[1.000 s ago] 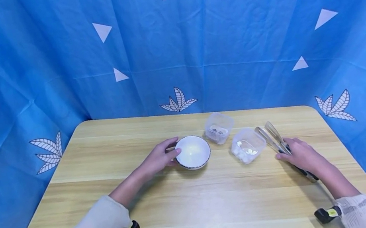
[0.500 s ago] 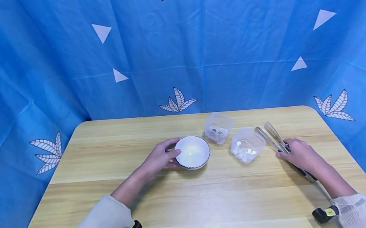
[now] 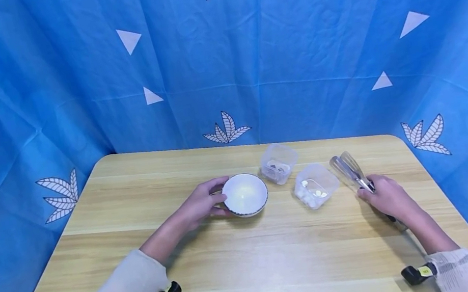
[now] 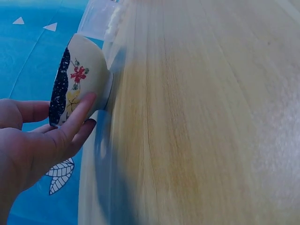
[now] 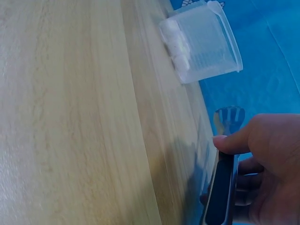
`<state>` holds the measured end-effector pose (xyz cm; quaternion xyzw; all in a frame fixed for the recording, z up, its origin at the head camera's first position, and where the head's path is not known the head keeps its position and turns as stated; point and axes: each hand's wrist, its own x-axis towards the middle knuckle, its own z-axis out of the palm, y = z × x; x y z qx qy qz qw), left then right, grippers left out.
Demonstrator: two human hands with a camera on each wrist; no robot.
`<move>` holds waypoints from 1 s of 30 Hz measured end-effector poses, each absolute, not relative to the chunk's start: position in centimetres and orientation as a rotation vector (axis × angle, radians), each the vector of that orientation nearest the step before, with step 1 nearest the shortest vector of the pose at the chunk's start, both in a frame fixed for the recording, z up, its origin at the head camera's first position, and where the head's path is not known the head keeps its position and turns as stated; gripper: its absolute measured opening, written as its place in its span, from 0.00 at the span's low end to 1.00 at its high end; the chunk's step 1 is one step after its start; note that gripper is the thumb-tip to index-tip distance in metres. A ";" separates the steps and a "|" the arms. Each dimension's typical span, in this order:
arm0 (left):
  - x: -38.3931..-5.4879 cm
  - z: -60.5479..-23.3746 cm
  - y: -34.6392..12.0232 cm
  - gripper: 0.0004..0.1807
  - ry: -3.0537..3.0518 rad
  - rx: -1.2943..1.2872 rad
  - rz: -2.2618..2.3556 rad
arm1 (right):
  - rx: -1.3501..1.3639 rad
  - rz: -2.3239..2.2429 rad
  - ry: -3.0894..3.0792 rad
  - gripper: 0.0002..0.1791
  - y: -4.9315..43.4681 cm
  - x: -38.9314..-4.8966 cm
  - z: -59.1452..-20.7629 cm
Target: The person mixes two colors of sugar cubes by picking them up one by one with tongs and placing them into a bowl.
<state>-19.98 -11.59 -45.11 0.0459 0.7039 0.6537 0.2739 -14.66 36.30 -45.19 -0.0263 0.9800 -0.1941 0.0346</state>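
Note:
A white bowl [image 3: 245,194] with a dark speckled rim stands upright near the table's middle; the left wrist view shows a red flower on its outside. My left hand [image 3: 199,206] grips its left side, thumb at the rim and fingers against the outer wall [image 4: 83,61]. Farther right, my right hand [image 3: 386,195] holds metal tongs [image 3: 349,168] with black handles, thumb on top and fingers curled beneath. The heads of the tongs point toward the back. Beside them sits a clear plastic box [image 3: 316,185] with white pieces inside, also visible in the right wrist view.
Behind and left of that box, another clear box [image 3: 279,163] contains small dark and pale items, too small to tell. Everything stands on a wooden table [image 3: 254,266]. A blue patterned curtain [image 3: 219,55] hangs behind the table and at both sides.
The tongs' arms have come closer together in my right hand, and their heads have shifted slightly right and toward the back. My left hand and the bowl stay nearly still.

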 end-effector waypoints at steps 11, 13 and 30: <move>-20.1 -45.2 -11.6 0.33 1.780 0.069 1.831 | -0.086 -0.638 3.087 0.28 36.4 -14.7 -45.3; -20.0 -45.2 -11.7 0.33 1.778 0.056 1.832 | -0.093 -0.644 3.108 0.27 36.4 -14.7 -45.2; -19.7 -45.5 -11.9 0.33 1.748 0.048 1.838 | -0.061 -0.647 3.173 0.26 36.6 -14.3 -44.6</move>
